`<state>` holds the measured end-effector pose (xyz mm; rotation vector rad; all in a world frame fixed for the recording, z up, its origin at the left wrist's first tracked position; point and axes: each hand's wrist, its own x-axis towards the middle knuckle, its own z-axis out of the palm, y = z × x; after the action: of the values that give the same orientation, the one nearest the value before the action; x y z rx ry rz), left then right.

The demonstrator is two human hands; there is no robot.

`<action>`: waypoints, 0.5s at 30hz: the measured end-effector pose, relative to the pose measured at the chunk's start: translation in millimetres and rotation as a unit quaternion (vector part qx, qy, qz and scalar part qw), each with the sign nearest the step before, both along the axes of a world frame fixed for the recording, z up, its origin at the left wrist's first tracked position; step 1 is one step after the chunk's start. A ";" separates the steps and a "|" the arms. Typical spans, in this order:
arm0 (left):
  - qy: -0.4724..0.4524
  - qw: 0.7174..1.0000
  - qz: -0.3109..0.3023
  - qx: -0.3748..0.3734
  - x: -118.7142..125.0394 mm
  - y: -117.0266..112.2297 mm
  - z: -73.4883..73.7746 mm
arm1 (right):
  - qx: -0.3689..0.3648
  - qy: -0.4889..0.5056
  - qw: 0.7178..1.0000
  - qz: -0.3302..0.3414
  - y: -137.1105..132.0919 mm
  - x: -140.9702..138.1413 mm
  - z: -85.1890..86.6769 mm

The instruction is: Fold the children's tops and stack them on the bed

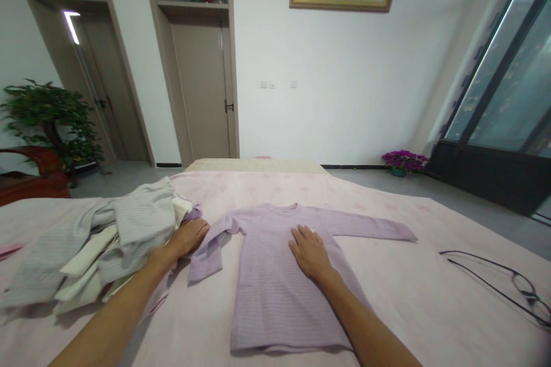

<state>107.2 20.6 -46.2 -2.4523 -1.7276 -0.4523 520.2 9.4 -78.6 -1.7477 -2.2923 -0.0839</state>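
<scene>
Fig. 1. The sweater (271, 287) is lying flat on the bed (430, 309), hem nearest the viewer, with glasses (516, 284) resting well apart at the right. The right hand (310, 252) is pressing on the sweater's chest, fingers flat and slightly spread, gripping nothing. The left hand (187, 238) is resting with fingers straight and close together, closed on nothing, on the crumpled sleeve (209, 252) just beside the pile (107, 235) of grey and white clothes. Judged risks: a drag across the bunched sleeve may be setting creases, the loose pile may be spilling onto it, and a wide sweep may be catching the glasses.
</scene>
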 end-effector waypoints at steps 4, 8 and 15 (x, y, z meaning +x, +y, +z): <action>0.033 0.999 -0.003 -0.035 -20.0 -9.6 -0.3 | -0.004 -0.001 1.000 -0.002 -0.2 0.5 1.7; 0.074 0.996 -0.008 -0.043 -44.7 -23.2 6.8 | 0.000 0.003 1.000 -0.002 0.1 1.1 2.1; 0.150 0.987 0.034 -0.049 -74.1 -38.8 8.7 | -0.001 0.002 1.000 -0.002 1.0 0.6 1.0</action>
<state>33.2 -18.2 -37.5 -2.3651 -1.7343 0.0099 520.8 10.4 -77.6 -1.7514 -2.2875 -0.0782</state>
